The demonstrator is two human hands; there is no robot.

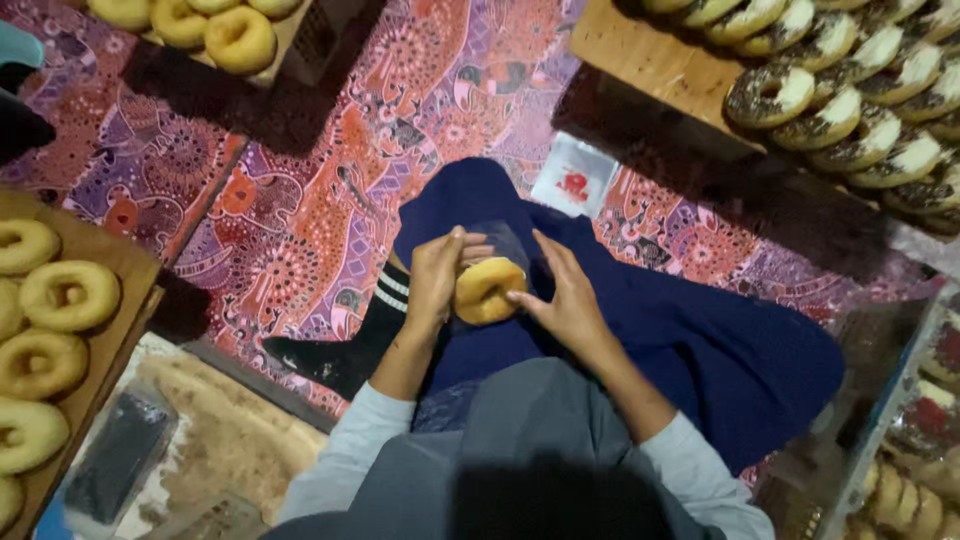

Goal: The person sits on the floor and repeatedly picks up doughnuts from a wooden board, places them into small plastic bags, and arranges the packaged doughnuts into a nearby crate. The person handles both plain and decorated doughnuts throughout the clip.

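I sit on a patterned carpet with a plain golden doughnut held over my lap. My left hand grips its left side, fingers curled around the edge. My right hand touches its right side with thumb and fingertips. A clear plastic bag shows dimly just behind the doughnut, between my hands. My dark blue trousers and a black sock with white stripes lie below.
A wooden board with plain doughnuts lies at the left. Another board with chocolate and white topped doughnuts sits at top right. More plain doughnuts are at top left. A small plastic packet lies on the carpet. Packed doughnuts are at the right edge.
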